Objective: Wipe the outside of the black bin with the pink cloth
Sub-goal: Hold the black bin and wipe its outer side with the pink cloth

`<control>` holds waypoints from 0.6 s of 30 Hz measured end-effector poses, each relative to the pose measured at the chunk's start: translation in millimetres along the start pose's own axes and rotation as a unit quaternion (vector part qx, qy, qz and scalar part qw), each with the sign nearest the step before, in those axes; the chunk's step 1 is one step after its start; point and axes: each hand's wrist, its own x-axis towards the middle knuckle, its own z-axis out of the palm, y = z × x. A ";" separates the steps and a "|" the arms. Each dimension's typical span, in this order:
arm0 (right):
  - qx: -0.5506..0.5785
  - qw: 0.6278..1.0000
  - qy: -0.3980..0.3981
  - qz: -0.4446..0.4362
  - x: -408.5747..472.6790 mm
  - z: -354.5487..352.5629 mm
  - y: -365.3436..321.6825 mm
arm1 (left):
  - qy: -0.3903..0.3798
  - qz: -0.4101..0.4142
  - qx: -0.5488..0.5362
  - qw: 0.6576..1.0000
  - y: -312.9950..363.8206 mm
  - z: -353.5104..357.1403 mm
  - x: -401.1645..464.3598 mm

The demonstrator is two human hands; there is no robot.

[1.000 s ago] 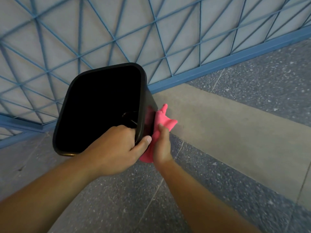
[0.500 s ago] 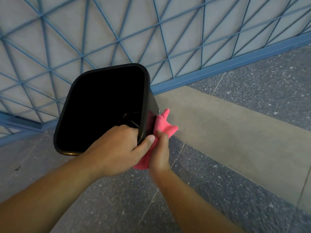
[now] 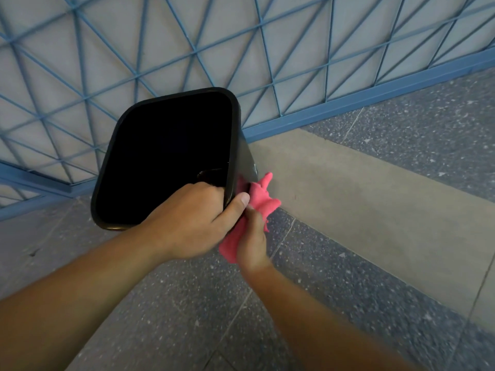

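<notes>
The black bin is tilted toward me, its dark open mouth facing the camera. My left hand grips the bin's near right rim, fingers inside and thumb on the outer wall. The pink cloth is bunched against the bin's right outer side, just below the rim. My right hand holds the cloth from beneath and presses it to that wall; its fingers are mostly hidden by the cloth and my left thumb.
A blue metal lattice fence with a blue base rail stands right behind the bin. The floor is speckled grey tile with a plain grey band running diagonally to the right.
My right hand and the pink cloth slid down and back along the bin's right side toward me. The bin and my left hand shifted slightly to the right.
</notes>
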 end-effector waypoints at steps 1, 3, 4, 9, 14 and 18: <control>-0.006 1.000 0.016 0.011 -4.3 -2.5 3.7 | 0.000 -0.003 0.000 1.000 0.4 -0.8 0.3; 0.056 0.997 0.045 0.008 -1.6 -6.0 -3.7 | 0.006 -0.013 0.003 1.000 1.1 -2.1 1.0; 0.033 0.997 0.075 -0.002 3.8 -5.2 -10.6 | 0.008 -0.018 0.004 1.000 1.9 -2.4 0.8; 0.003 0.999 0.027 0.033 -16.5 8.2 -32.0 | 0.018 -0.013 0.002 1.000 8.3 -2.1 -0.6; 0.199 0.976 0.028 0.088 14.2 4.5 -34.5 | 0.021 -0.010 -0.001 1.000 7.8 -3.4 0.4; 0.143 0.989 0.006 0.042 -3.7 8.9 -25.8 | 0.029 -0.004 0.007 1.000 7.5 -2.7 0.8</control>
